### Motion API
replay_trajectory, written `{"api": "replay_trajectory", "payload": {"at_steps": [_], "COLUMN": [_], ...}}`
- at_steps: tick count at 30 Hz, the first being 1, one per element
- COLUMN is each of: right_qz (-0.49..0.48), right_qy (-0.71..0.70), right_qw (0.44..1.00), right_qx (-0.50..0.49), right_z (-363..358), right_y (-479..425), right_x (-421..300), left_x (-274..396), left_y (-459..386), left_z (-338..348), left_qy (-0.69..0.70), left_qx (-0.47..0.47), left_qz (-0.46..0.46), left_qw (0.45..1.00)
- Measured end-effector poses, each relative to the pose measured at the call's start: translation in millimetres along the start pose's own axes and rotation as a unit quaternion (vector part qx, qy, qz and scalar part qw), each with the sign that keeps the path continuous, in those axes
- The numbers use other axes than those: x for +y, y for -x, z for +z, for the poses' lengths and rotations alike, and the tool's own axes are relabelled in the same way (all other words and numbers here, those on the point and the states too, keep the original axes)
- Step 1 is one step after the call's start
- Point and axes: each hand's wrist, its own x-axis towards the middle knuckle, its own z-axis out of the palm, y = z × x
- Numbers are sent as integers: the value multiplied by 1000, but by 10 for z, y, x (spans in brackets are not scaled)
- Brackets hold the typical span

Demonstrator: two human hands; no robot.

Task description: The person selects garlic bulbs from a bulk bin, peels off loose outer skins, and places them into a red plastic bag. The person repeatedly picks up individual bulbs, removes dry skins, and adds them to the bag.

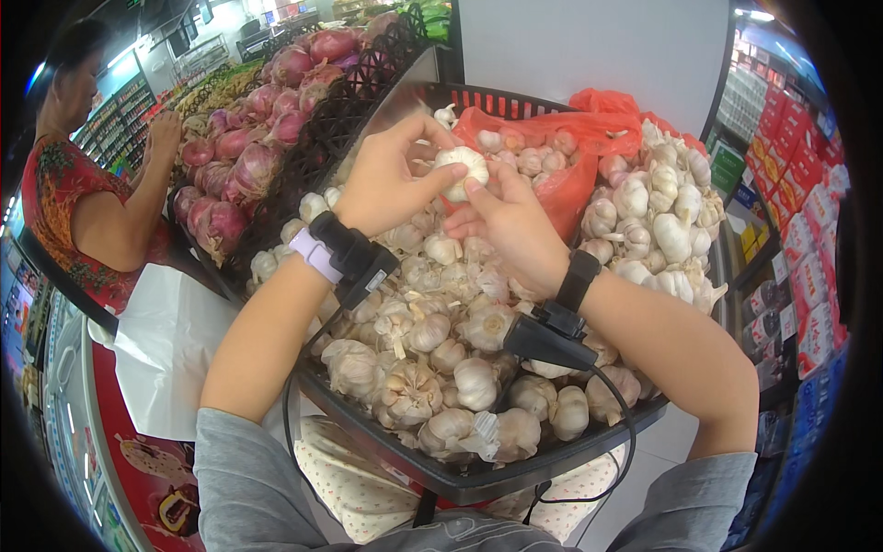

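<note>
Between both hands I hold a white garlic bulb [461,169] over the middle of a black plastic crate [476,476]. The thumb and fingers of my left hand [397,172] grip the bulb from the left. My right hand [514,214] pinches its right side with thumb and forefinger. Loose garlic bulbs [476,383] fill the crate below, several with papery, peeling skins. Behind my hands, a red plastic bag [579,186] lies open with smaller bulbs inside. More garlic [662,207] is heaped at the crate's right side.
Red onions [252,172] in a black crate [331,110] stand to the left. A person [96,159] is beside them. A white plastic bag [165,359] hangs at the left. Packaged goods [800,207] line the right, and a grey panel [593,48] rises behind.
</note>
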Motion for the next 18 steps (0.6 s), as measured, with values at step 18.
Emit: {"api": "replay_trajectory", "payload": {"at_steps": [18], "right_qz": [25], "right_qy": [-16], "right_qw": [1000], "right_qx": [3], "right_z": [-2], "right_y": [-6], "right_x": [19], "left_x": [-58], "left_y": [-16], "left_z": [12], "left_qy": [-55], "left_qx": [50], "left_qz": [0], "left_qw": [997]}}
